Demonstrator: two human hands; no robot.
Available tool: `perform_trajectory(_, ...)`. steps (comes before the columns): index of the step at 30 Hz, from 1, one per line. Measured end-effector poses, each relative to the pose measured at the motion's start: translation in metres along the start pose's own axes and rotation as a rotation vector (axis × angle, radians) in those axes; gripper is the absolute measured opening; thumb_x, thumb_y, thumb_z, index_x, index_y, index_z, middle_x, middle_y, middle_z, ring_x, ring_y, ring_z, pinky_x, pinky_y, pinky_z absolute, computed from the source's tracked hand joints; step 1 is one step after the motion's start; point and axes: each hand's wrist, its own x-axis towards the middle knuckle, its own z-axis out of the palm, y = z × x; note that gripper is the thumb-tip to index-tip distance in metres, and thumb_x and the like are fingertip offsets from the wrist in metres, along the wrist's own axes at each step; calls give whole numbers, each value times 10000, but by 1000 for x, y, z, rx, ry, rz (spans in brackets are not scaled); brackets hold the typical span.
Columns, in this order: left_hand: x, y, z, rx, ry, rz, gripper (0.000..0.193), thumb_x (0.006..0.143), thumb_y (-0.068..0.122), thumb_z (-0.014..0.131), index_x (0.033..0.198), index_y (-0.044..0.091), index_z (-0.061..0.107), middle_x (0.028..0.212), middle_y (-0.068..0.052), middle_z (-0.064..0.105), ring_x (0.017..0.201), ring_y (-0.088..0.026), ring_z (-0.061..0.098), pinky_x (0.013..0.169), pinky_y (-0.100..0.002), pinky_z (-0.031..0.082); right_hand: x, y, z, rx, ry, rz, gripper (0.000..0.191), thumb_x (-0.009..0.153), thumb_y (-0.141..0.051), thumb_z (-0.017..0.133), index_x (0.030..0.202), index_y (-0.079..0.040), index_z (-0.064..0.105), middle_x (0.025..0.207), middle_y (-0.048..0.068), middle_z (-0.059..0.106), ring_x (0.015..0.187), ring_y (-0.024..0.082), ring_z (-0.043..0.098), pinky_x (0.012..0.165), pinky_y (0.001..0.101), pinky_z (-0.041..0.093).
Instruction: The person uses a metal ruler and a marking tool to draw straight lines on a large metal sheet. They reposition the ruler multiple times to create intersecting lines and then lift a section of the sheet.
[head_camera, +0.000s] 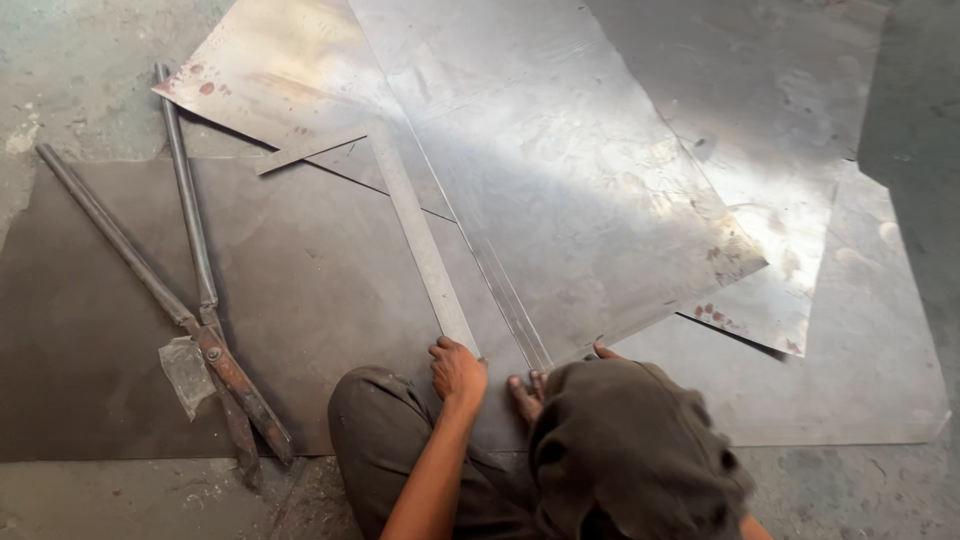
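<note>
I sit on the floor with my knees drawn up over a spread of sheet metal. My left hand (458, 372) is closed over the near end of a long steel L-square (420, 240), which lies flat and runs away from me. Beside the square lies a bright shiny metal sheet (560, 170), its folded edge close to the blade. My right hand (603, 351) is almost wholly hidden behind my right knee (620, 440); only a fingertip shows at the shiny sheet's near edge. My bare toes (525, 392) rest on the metal between my knees.
Large long-handled rusty metal shears (205, 310) lie to my left on a dull dark sheet (300, 300), with a metal scrap (185, 372) by their blades. More sheets (850, 330) overlap to the right and behind. Bare concrete floor (60, 80) surrounds them.
</note>
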Motion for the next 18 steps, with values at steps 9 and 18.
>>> perform_trajectory(9, 1, 9, -22, -216, -31, -188, 912, 692, 287, 912, 1332, -82, 376, 1319, -289, 507, 1117, -389, 653, 907, -441, 611, -43, -4, -26, 67, 64, 16, 472, 931, -196, 647, 1365, -80, 504, 828, 136, 754, 764, 282, 706, 711, 402, 535)
perform_trajectory(18, -7, -4, -53, -370, 63, -80, 773, 741, 410, 789, 1277, -70, 507, 1160, -257, 695, 1058, -405, 707, 918, -505, 569, -48, -11, -45, 84, 108, 17, 453, 914, -204, 684, 1315, -52, 537, 820, 130, 740, 755, 279, 683, 702, 407, 524)
